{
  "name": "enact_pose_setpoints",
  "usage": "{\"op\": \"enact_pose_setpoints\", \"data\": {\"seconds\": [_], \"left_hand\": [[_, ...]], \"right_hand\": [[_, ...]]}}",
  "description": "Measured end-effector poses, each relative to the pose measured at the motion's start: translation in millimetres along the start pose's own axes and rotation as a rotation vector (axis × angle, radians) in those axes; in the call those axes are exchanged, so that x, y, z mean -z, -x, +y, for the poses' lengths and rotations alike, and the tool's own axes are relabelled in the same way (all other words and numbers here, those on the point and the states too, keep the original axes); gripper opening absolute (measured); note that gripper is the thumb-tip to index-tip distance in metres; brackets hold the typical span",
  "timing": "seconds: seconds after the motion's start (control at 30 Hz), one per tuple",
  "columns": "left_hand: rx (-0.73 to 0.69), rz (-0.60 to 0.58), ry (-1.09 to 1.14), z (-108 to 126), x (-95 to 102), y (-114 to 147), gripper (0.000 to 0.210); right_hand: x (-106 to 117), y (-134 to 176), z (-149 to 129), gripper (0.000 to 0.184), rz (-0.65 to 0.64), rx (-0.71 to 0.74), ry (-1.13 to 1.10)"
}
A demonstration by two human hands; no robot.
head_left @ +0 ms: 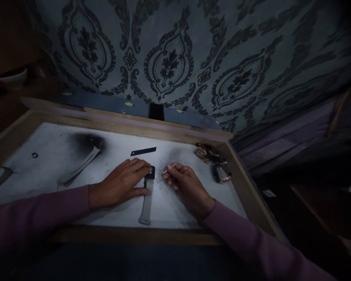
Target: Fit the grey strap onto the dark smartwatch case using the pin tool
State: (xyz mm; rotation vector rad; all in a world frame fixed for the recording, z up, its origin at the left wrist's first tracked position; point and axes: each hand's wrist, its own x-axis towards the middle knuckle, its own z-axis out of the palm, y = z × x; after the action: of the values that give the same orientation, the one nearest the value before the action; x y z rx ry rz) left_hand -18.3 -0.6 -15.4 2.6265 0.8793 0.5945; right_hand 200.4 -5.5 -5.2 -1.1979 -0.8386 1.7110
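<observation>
Left hand (121, 183), loosely spread, and right hand (185, 182), pinching, flank a grey-strapped watch (146, 203) near centre, the left touching it; beyond lies a flat dark strip (143, 151), and between the right's fingertips a slim pale stick (165, 171).

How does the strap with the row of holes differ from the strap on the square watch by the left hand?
The holed strap shows dark holes; on the watch strap none can be made out. The holed strap slants across the white surface; the watch strap runs more directly toward the near edge. The left hand has its thumb on the watch strap; no hand touches the holed strap. Both straps look pale.
</observation>
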Motion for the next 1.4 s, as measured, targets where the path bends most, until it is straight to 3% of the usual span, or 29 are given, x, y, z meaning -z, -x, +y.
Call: {"op": "enact_pose_setpoints", "data": {"seconds": [0.3,1.17,1.4], "left_hand": [[0.017,-0.010,-0.006,2.4,2.1,-3.1,0.046],[0.025,-0.036,-0.020,2.9,3.3,-4.5,0.046],[0.023,-0.025,-0.009,2.5,3.3,-4.2,0.045]], "right_hand": [[-3.3,-2.7,8.1,0.033,0.025,0.049,0.118],[-6.2,-3.4,10.3,0.032,0.021,0.102,0.146],[-6.9,-0.9,12.7,0.030,0.000,0.222,0.277]]}}
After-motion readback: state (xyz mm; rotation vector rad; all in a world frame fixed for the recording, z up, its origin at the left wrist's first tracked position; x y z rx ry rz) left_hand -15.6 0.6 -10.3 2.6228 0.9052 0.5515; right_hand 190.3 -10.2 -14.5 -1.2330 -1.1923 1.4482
